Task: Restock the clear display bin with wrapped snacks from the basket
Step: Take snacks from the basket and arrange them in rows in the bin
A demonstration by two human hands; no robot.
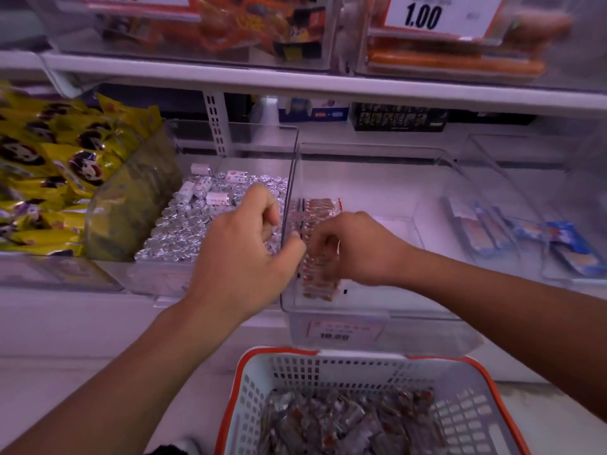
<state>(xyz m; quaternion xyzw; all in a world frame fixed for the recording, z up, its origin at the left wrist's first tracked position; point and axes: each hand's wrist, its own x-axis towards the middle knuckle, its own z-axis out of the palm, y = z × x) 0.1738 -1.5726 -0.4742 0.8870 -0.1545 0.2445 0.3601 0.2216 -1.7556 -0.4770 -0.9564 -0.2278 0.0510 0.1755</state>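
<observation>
The right hand (pixel 354 247) pinches the wrapped snacks (pixel 320 244), a row running front to back along the clear display bin's (pixel 377 310) left wall; the left hand (pixel 244 244), half-curled (seemingly empty), steadies that wall.

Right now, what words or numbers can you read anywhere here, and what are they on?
"1.00" on the price card fixed to the top right bin.
"10.00", or close to it, on the price tag at the front of the clear display bin; it is blurred, so I am not sure.
The price card at top left is cut off, unreadable.
The print on the yellow packets and blue packets is too blurred to read.
</observation>
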